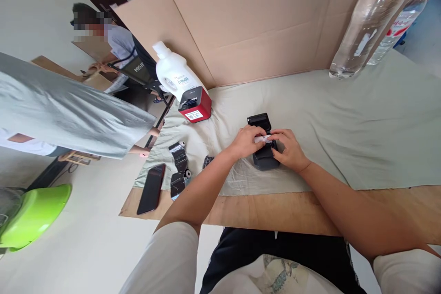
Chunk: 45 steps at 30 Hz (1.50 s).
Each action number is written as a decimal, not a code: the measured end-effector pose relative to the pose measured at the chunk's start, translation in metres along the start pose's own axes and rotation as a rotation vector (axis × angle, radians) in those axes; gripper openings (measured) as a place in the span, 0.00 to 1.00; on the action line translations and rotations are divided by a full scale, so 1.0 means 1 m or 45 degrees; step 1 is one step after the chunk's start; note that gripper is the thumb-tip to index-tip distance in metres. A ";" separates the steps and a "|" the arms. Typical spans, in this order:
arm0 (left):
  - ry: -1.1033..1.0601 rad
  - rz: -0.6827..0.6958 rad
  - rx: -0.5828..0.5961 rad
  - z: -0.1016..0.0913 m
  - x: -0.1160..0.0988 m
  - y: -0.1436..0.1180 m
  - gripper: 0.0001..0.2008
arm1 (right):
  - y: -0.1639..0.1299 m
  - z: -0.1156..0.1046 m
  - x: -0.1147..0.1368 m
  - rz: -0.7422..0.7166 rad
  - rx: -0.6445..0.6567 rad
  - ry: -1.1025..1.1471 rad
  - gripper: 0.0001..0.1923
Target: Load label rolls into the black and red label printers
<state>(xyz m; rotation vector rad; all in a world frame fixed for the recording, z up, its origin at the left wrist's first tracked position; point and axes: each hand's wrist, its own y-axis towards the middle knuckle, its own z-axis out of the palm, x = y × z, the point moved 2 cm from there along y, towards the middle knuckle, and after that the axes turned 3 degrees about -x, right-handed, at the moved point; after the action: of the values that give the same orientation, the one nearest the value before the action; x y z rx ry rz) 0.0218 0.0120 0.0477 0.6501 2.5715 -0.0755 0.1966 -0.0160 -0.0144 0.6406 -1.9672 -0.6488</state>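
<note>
A small black device (262, 124) with its lid open lies on a pale green cloth (344, 133). Both hands rest over its lower half. My left hand (245, 142) and my right hand (291, 149) pinch a small white roll (262, 138) between their fingertips, right above the device's open body. The device's lower part is partly hidden by my fingers.
A red-and-black device (195, 105) stands at the left by a white jug (172, 73). A black ribbon strip (179, 163), a phone (151, 188), clear bottles (372, 18), a cardboard wall (262, 18), people at left, a green bowl (32, 213).
</note>
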 end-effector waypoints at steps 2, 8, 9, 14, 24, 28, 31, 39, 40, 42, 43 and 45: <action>-0.009 -0.020 0.005 0.004 0.002 0.000 0.11 | 0.001 -0.001 0.001 0.011 0.005 0.003 0.14; 0.021 0.017 -0.075 0.019 0.009 -0.001 0.08 | 0.003 -0.003 0.006 0.111 0.124 -0.021 0.12; 0.030 0.047 -0.138 0.019 0.009 -0.002 0.08 | 0.004 -0.003 0.007 0.116 0.146 -0.019 0.11; -0.106 -0.010 -0.718 0.014 0.019 -0.005 0.18 | 0.005 -0.006 0.011 0.082 0.171 0.029 0.07; -0.632 0.029 -0.874 0.048 0.013 -0.037 0.26 | 0.009 -0.014 0.017 0.099 -0.002 -0.002 0.12; -0.435 0.154 -0.839 0.060 0.005 -0.052 0.22 | 0.006 -0.012 0.016 0.087 -0.029 -0.077 0.16; -0.365 0.227 -0.874 0.062 0.004 -0.054 0.21 | 0.001 -0.001 0.017 -0.011 0.240 -0.091 0.34; -0.264 0.198 -0.885 0.061 0.003 -0.053 0.25 | -0.007 0.011 0.019 -0.026 0.519 -0.244 0.49; -0.260 0.201 -0.883 0.061 0.003 -0.054 0.25 | -0.006 0.010 0.019 -0.019 0.525 -0.252 0.49; -0.273 0.211 -0.884 0.060 0.004 -0.054 0.24 | -0.004 0.009 0.022 -0.007 0.543 -0.274 0.48; -0.294 0.214 -0.886 0.060 0.004 -0.055 0.24 | -0.003 0.008 0.023 -0.002 0.553 -0.289 0.48; -0.384 0.199 -0.899 0.060 0.005 -0.055 0.24 | -0.003 0.010 0.029 0.028 0.567 -0.342 0.49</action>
<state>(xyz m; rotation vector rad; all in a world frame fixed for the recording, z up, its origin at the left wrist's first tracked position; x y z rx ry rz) 0.0190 -0.0448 -0.0110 0.5062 2.0441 0.6971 0.1757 -0.0357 -0.0033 0.8307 -2.3953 -0.2896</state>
